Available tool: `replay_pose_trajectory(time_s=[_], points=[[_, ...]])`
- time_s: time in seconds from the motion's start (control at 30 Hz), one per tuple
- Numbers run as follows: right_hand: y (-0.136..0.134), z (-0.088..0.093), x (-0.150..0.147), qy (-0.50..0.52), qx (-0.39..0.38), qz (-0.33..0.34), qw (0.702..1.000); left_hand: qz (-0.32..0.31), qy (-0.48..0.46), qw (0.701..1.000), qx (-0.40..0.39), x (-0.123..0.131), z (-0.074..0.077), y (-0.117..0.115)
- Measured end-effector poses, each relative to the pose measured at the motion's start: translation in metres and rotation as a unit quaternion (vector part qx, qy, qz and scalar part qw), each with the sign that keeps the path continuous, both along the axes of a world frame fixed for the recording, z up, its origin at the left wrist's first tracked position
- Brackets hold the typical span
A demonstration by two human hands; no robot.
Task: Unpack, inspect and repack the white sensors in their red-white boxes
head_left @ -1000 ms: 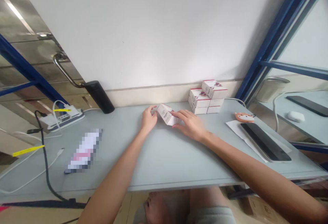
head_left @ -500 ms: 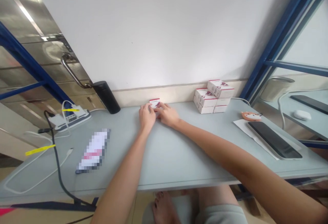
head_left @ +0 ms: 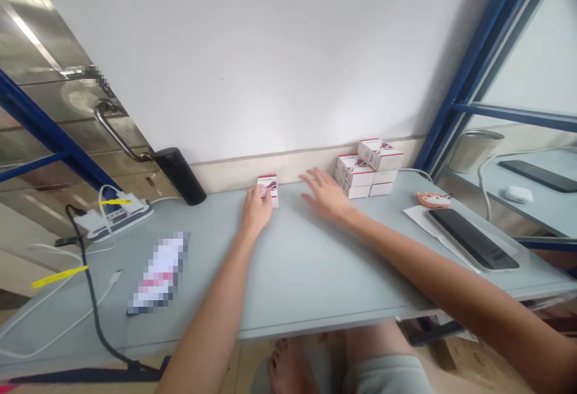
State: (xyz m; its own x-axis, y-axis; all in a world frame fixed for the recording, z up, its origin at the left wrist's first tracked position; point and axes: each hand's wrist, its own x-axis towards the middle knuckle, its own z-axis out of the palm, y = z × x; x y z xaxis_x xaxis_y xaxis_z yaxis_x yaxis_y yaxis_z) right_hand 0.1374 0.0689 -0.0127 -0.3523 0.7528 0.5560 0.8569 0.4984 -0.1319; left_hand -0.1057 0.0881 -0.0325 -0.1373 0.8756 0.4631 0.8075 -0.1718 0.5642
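A small white box with a red edge [head_left: 269, 181] lies on the desk close to the wall. My left hand [head_left: 257, 207] has its fingers closed on the left side of it, covering part of the printed face. Farther right, my right hand [head_left: 328, 195] is over the desk with fingers spread and nothing in them. Just beyond its fingers, to the right, stands a stack of similar white boxes [head_left: 360, 178] against the wall, one of them set on top at the right.
A black cylinder [head_left: 181, 177] stands by the wall on the left, near a power strip [head_left: 121, 219] with cables. A blurred-out packet [head_left: 157, 273] lies front left. At right are a phone [head_left: 473, 240] on paper and an orange-white mouse [head_left: 433, 200].
My right hand has let go of the small box and moved right toward the stack, its fingers opening. My left hand stays on the box, which now shows more of its face.
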Motion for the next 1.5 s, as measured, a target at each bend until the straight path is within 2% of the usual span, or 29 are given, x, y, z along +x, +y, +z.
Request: replay_pose_trajectory(time_s=[0.1, 0.17, 0.27, 0.37, 0.43, 0.53, 0.6, 0.67, 0.7, 0.73, 0.77, 0.8, 0.87, 0.93, 1.0, 1.2, 1.3, 1.4, 1.5], points=[[0.002, -0.005, 0.056, -0.011, 0.076, -0.132, 0.988, 0.023, 0.031, 0.999, 0.019, 0.009, 0.005, -0.008], [0.004, -0.010, 0.080, -0.022, 0.093, -0.165, 0.982, 0.037, 0.048, 0.997, 0.038, 0.017, 0.011, -0.014], [0.005, -0.016, 0.093, -0.010, 0.100, -0.152, 0.983, 0.019, 0.059, 0.995, 0.080, 0.031, 0.020, -0.023], [0.003, -0.014, 0.095, 0.048, 0.098, -0.126, 0.986, -0.081, -0.034, 0.991, 0.105, 0.048, 0.025, -0.028], [-0.002, -0.009, 0.094, 0.095, 0.094, -0.098, 0.986, -0.150, -0.136, 0.977, 0.068, 0.060, 0.024, -0.030], [-0.015, -0.003, 0.086, 0.214, 0.090, -0.042, 0.972, -0.193, -0.217, 0.957, -0.006, 0.075, 0.019, -0.033], [-0.027, 0.000, 0.075, 0.308, 0.080, 0.008, 0.948, -0.235, -0.288, 0.925, -0.086, 0.083, 0.017, -0.036], [-0.038, 0.000, 0.060, 0.380, 0.053, 0.058, 0.922, -0.301, -0.388, 0.853, -0.174, 0.088, 0.019, -0.040], [-0.043, -0.001, 0.054, 0.400, 0.031, 0.084, 0.912, -0.329, -0.430, 0.817, -0.197, 0.089, 0.021, -0.043], [-0.048, -0.002, 0.048, 0.408, 0.001, 0.114, 0.906, -0.345, -0.456, 0.796, -0.199, 0.090, 0.024, -0.045], [-0.051, -0.003, 0.044, 0.408, -0.035, 0.142, 0.901, -0.345, -0.462, 0.796, -0.182, 0.091, 0.027, -0.047], [-0.054, -0.004, 0.042, 0.401, -0.068, 0.165, 0.898, -0.333, -0.456, 0.810, -0.156, 0.091, 0.031, -0.049], [-0.057, -0.004, 0.041, 0.380, -0.112, 0.188, 0.899, -0.282, -0.419, 0.859, -0.086, 0.092, 0.036, -0.053], [-0.056, -0.002, 0.044, 0.374, -0.112, 0.187, 0.902, -0.246, -0.343, 0.906, -0.014, 0.093, 0.038, -0.056], [-0.054, 0.001, 0.047, 0.374, -0.093, 0.188, 0.903, -0.251, -0.266, 0.930, 0.037, 0.094, 0.036, -0.059], [-0.051, 0.013, 0.055, 0.300, -0.025, 0.194, 0.934, -0.296, -0.198, 0.934, 0.037, 0.095, 0.028, -0.064], [-0.052, 0.020, 0.059, 0.330, -0.008, 0.160, 0.930, -0.330, -0.125, 0.934, 0.064, 0.095, 0.024, -0.066], [-0.054, 0.030, 0.060, 0.404, -0.051, 0.127, 0.904, -0.340, -0.010, 0.919, 0.199, 0.097, 0.019, -0.066], [-0.055, 0.038, 0.058, 0.475, -0.141, 0.144, 0.856, -0.293, 0.091, 0.885, 0.349, 0.096, 0.018, -0.064]])
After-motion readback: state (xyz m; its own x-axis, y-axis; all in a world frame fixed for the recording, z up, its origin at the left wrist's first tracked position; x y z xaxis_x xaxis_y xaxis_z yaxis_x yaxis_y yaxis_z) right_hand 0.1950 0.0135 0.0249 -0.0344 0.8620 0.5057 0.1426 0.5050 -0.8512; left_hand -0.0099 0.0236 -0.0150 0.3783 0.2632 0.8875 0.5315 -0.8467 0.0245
